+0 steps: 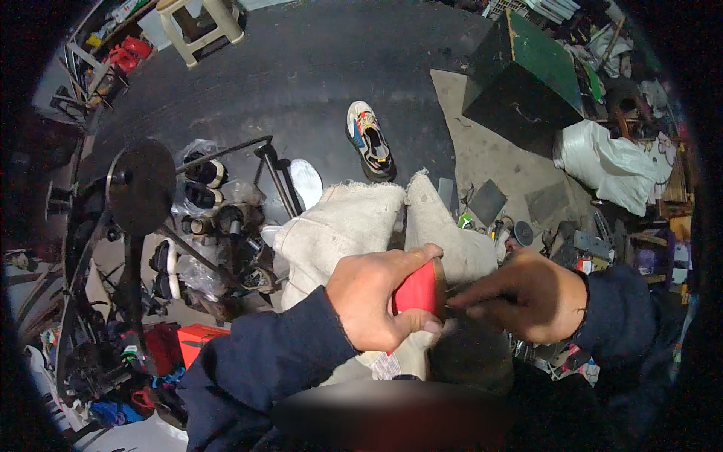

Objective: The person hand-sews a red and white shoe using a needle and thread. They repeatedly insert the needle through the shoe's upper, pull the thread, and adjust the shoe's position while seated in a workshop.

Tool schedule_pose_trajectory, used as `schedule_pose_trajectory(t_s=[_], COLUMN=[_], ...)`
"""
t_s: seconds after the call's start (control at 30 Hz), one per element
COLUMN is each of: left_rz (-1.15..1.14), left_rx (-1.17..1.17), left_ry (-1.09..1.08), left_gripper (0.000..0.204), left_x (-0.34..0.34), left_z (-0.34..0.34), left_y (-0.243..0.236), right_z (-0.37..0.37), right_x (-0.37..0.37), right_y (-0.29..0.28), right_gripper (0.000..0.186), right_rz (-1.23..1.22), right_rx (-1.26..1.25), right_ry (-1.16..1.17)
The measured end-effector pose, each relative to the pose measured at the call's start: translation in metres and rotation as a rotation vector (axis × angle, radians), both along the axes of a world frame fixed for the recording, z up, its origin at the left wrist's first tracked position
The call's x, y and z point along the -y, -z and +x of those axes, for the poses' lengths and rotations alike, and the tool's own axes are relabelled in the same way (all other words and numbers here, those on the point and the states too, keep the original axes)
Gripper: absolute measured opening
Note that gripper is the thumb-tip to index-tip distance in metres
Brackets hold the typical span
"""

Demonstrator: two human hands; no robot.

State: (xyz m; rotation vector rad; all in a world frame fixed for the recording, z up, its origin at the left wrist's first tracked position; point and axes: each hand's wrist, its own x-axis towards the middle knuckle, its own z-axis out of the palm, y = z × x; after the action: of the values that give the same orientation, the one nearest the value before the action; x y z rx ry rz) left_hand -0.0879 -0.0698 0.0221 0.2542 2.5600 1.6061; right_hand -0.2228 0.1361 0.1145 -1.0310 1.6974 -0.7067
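Note:
My left hand [380, 297] grips a red and pale item [414, 290], apparently a shoe, held upright over my lap. Its lower part [410, 354] is cream. My right hand [527, 297] is just right of it, fingers curled with their tips at its edge; I cannot make out what they hold. A cream canvas cloth [339, 226] covers my legs below both hands. Ahead on the dark mat [286, 68] lies a multicoloured sneaker [370, 142].
A black metal stand with a round disc [139, 186] and bagged shoes [203, 196] are at left. A beige stool [192, 38] stands at back left. A green box [523, 83], white sack [602, 162] and scattered tools [591, 248] crowd the right. An orange box [197, 343] sits lower left.

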Motion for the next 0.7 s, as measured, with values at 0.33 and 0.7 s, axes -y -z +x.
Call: schedule_pose_trajectory(t_s=[0.33,0.7], left_rz=[-0.071,-0.140], left_rx=[0.009,-0.291], left_ry=[-0.040,-0.922], left_gripper=[0.081,0.020], left_x=[0.004,0.018], left_z=[0.008,0.124], left_y=[-0.008,0.008], right_z=[0.010,0.029], right_x=[-0.002,-0.088], right_y=[-0.003,-0.022], right_gripper=[0.025,0.030], right_rz=[0.027,0.063], right_rx=[0.067,0.034], right_ry=[0.063,0.208])
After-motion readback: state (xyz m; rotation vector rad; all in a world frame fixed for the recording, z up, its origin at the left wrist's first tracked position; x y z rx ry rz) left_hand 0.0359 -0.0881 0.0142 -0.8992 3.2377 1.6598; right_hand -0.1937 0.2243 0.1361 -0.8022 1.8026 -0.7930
